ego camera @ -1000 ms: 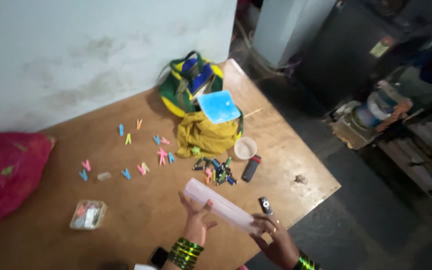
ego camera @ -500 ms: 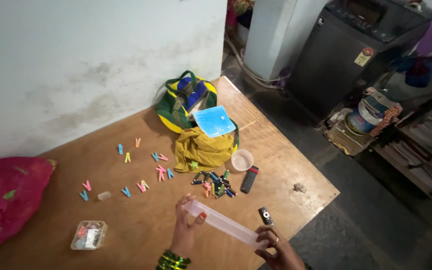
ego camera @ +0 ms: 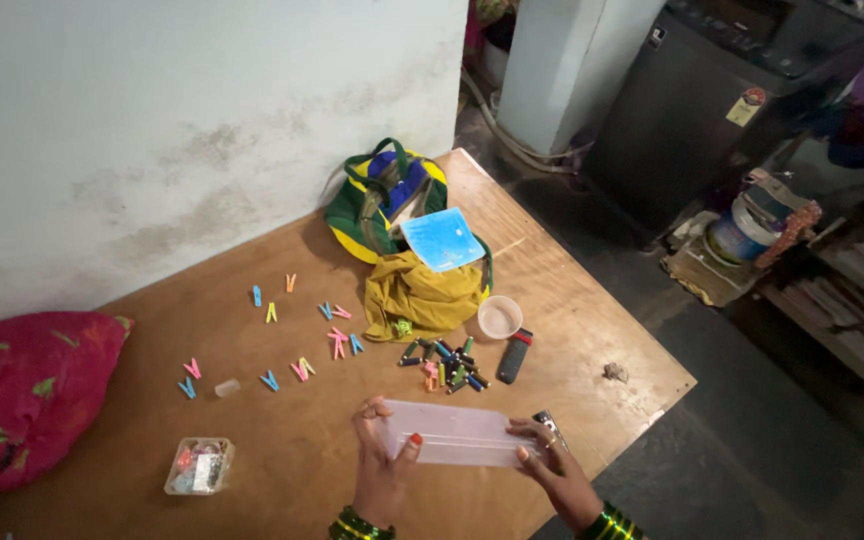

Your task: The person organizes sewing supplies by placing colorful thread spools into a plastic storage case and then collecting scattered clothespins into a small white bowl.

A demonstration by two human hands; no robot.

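You hold a long, flat translucent plastic box (ego camera: pixel 457 434) level over the near edge of the brown wooden board (ego camera: pixel 282 440), one hand at each end. Your left hand (ego camera: pixel 380 462) is closed on the box's left end, thumb on top w/ fingers under; your right hand (ego camera: pixel 550 468) pinches the right end, fingertips curled over the rim. Just beyond the box: a heap of small cylindrical batteries (ego camera: pixel 444 364), a black-and-red oblong device (ego camera: pixel 515 355) beside them, and a small round white cup (ego camera: pixel 499 318). Behind those, a crumpled mustard-yellow cloth (ego camera: pixel 420 296) w/ a blue square sheet (ego camera: pixel 441 240) on it, touching a green-yellow-blue fabric bag (ego camera: pixel 384 195) by the wall. Coloured plastic clothes pegs (ego camera: pixel 297 340) lie scattered centre-left. A small clear square tub (ego camera: pixel 199 466) sits near left; a pink-red cushion (ego camera: pixel 37 390) at far left.
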